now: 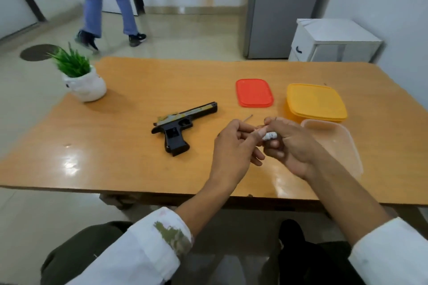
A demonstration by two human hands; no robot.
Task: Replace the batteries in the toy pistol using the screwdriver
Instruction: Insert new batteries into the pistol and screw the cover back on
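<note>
Meanwhile both hands raised over table [139, 90]: right hand [289, 143] grips battery [269, 136], left hand [234, 143] pinches screwdriver [248, 118]; toy pistol [183, 122] lies apart.

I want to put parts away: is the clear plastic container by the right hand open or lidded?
Open. The clear container has no lid on it; its rim is bare, and a red lid lies apart on the table.

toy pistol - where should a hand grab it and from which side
Take the toy pistol by its black grip, coming from the near edge of the table. It lies flat on its side, grip pointing toward the person and barrel angled away to the right.
</note>
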